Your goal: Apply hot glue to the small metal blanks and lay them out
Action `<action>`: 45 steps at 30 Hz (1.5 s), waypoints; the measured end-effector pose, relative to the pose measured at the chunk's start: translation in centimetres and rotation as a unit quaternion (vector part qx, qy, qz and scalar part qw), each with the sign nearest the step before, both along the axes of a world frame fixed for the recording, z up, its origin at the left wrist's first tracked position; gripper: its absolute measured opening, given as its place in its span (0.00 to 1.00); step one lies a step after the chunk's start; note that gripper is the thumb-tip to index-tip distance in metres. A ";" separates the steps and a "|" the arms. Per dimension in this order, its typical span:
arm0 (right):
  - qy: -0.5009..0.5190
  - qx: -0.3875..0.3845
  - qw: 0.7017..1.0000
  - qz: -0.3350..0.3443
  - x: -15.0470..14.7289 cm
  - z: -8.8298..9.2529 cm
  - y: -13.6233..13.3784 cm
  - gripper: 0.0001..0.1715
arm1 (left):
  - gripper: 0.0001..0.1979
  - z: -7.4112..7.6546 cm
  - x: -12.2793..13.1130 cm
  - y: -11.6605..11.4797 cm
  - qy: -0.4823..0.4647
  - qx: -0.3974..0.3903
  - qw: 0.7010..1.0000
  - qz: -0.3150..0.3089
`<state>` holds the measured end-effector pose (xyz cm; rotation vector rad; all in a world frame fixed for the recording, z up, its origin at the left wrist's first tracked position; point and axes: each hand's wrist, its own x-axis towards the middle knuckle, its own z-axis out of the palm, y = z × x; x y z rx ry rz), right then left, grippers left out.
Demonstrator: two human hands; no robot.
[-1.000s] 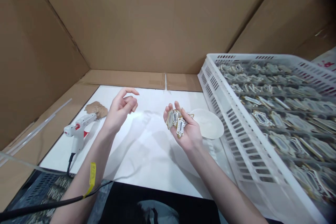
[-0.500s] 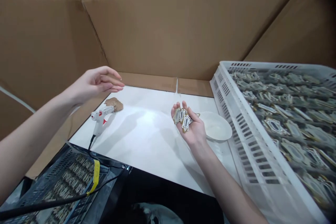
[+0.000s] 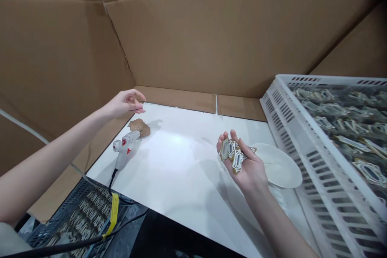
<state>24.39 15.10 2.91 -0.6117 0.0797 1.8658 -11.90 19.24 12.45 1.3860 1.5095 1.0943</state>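
Note:
My left hand (image 3: 128, 102) is raised over the far left of the white table, its fingers loosely bent and apart from the thumb, with nothing visible in it. Below it a white hot glue gun (image 3: 124, 148) stands on the table, its nozzle over a brown lump (image 3: 139, 127). My right hand (image 3: 252, 171), palm up, cradles several small ornate frame-shaped pieces (image 3: 238, 159) with white scrollwork, gold-brown edges and grey centres. Behind that hand lies a whitish oval plate (image 3: 282, 166), partly hidden by it.
A white slatted crate (image 3: 298, 137) full of similar pieces stands on the right. At the lower left sits a dark blue crate (image 3: 68, 199) of more pieces, crossed by a black cable (image 3: 69, 246) with a yellow tag (image 3: 114, 213). Cardboard walls (image 3: 193, 40) enclose the table (image 3: 178, 177).
The view has swung left and up a little. My left hand has lowered toward the glue gun's brown lump, its fingers more bent. My right hand still cradles the pieces.

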 end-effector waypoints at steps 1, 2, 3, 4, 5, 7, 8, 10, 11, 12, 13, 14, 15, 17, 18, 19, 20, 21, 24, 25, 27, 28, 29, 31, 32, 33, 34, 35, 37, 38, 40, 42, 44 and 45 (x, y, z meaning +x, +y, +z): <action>-0.011 0.008 1.000 0.007 -0.1 -0.3 0.1 0.14 | 0.12 0.3 0.5 0.3 -0.013 0.005 1.000 -0.014; -0.019 0.014 1.000 0.014 -0.2 -0.5 0.2 0.14 | 0.11 0.6 1.0 0.5 -0.020 0.004 0.999 -0.030; -0.024 0.016 0.999 0.022 -0.3 -0.8 0.3 0.14 | 0.11 0.9 1.6 0.8 -0.022 -0.003 0.999 -0.046; -0.025 0.017 0.999 0.029 -0.5 -1.0 0.3 0.13 | 0.11 1.2 2.3 1.0 -0.024 -0.006 0.998 -0.058; -0.026 0.016 0.999 0.036 -0.7 -1.1 0.4 0.13 | 0.10 1.5 2.9 1.1 -0.028 -0.002 0.997 -0.066; -0.032 0.019 0.998 0.051 -1.3 -1.2 0.4 0.11 | 0.09 2.1 4.1 1.3 -0.033 0.000 0.995 -0.090; -0.037 0.025 0.997 0.061 -1.6 -1.2 0.4 0.10 | 0.09 2.4 4.6 1.4 -0.035 0.006 0.994 -0.103; -0.050 0.051 0.994 0.085 -2.4 -0.9 0.4 0.08 | 0.09 3.0 5.7 1.5 -0.051 0.010 0.991 -0.120; -0.059 0.069 0.991 0.100 -2.8 -0.6 0.3 0.07 | 0.10 3.2 6.2 1.5 -0.068 0.006 0.991 -0.119; -0.071 0.091 0.986 0.116 -3.3 -0.2 0.3 0.06 | 0.11 3.5 6.8 1.5 -0.089 -0.003 0.990 -0.113; -0.089 0.115 0.980 0.137 -3.8 0.2 0.3 0.06 | 0.13 3.7 7.3 1.4 -0.110 -0.015 0.989 -0.103; -0.109 0.140 0.971 0.157 -4.4 0.8 0.2 0.06 | 0.15 4.0 7.9 1.3 -0.127 -0.025 0.987 -0.095; -0.132 0.166 0.961 0.178 -5.0 1.3 0.2 0.07 | 0.16 4.2 8.4 1.2 -0.140 -0.032 0.985 -0.092; -0.168 0.218 0.938 0.208 -6.3 2.5 0.1 0.09 | 0.16 4.6 9.5 0.9 -0.156 -0.035 0.982 -0.096; -0.183 0.244 0.927 0.217 -7.0 3.0 0.1 0.09 | 0.16 4.8 10.1 0.7 -0.160 -0.033 0.981 -0.099; -0.195 0.268 0.915 0.228 -7.7 3.4 0.1 0.10 | 0.15 5.0 10.6 0.5 -0.162 -0.031 0.981 -0.102; -0.206 0.290 0.904 0.236 -8.4 3.8 0.0 0.11 | 0.14 5.1 11.0 0.3 -0.161 -0.029 0.981 -0.105; -0.216 0.311 0.894 0.238 -9.1 4.1 -0.1 0.12 | 0.13 5.3 11.4 0.1 -0.155 -0.025 0.981 -0.112; -0.239 0.372 0.869 0.222 -10.7 4.8 -0.4 0.11 | 0.11 5.6 12.1 -0.4 -0.141 -0.014 0.981 -0.134; -0.243 0.389 0.862 0.215 -11.0 5.1 -0.6 0.11 | 0.11 5.6 12.2 -0.5 -0.143 -0.013 0.981 -0.133; -0.251 0.420 0.848 0.206 -11.4 5.8 -0.9 0.10 | 0.12 5.6 12.3 -0.8 -0.154 -0.010 0.980 -0.129; -0.256 0.435 0.839 0.204 -11.4 6.2 -1.0 0.10 | 0.12 5.5 12.4 -0.9 -0.157 -0.008 0.978 -0.136; -0.264 0.451 0.828 0.203 -11.5 6.6 -1.1 0.10 | 0.12 5.4 12.4 -1.0 -0.156 -0.003 0.976 -0.151; -0.281 0.481 0.805 0.207 -11.4 7.3 -1.2 0.09 | 0.10 5.2 12.5 -1.2 -0.147 0.008 0.971 -0.187; -0.288 0.491 0.794 0.212 -11.4 7.6 -1.2 0.09 | 0.10 5.1 12.6 -1.3 -0.143 0.013 0.969 -0.199; -0.295 0.498 0.786 0.216 -11.4 7.8 -1.2 0.09 | 0.09 5.0 12.7 -1.3 -0.140 0.018 0.969 -0.205; -0.302 0.502 0.780 0.220 -11.5 8.0 -1.1 0.10 | 0.08 4.9 12.8 -1.4 -0.137 0.024 0.968 -0.208; -0.310 0.505 0.774 0.222 -11.5 8.1 -1.1 0.10 | 0.08 4.9 12.9 -1.5 -0.132 0.032 0.968 -0.212; -0.330 0.510 0.763 0.222 -11.5 8.2 -1.0 0.10 | 0.07 4.9 13.0 -1.6 -0.116 0.051 0.966 -0.225; -0.341 0.512 0.757 0.222 -11.4 8.2 -0.9 0.11 | 0.07 4.8 13.0 -1.6 -0.108 0.061 0.965 -0.231; -0.360 0.514 0.745 0.225 -11.2 8.2 -0.9 0.11 | 0.07 4.8 12.9 -1.6 -0.091 0.076 0.963 -0.241; -0.374 0.510 0.740 0.230 -10.7 8.1 -0.8 0.12 | 0.07 4.7 12.7 -1.5 -0.078 0.090 0.962 -0.246; -0.385 0.502 0.740 0.229 -10.1 8.1 -0.7 0.12 | 0.06 4.6 12.3 -1.4 -0.071 0.107 0.960 -0.248; -0.389 0.498 0.742 0.225 -9.8 8.1 -0.7 0.12 | 0.06 4.5 12.1 -1.3 -0.071 0.115 0.959 -0.248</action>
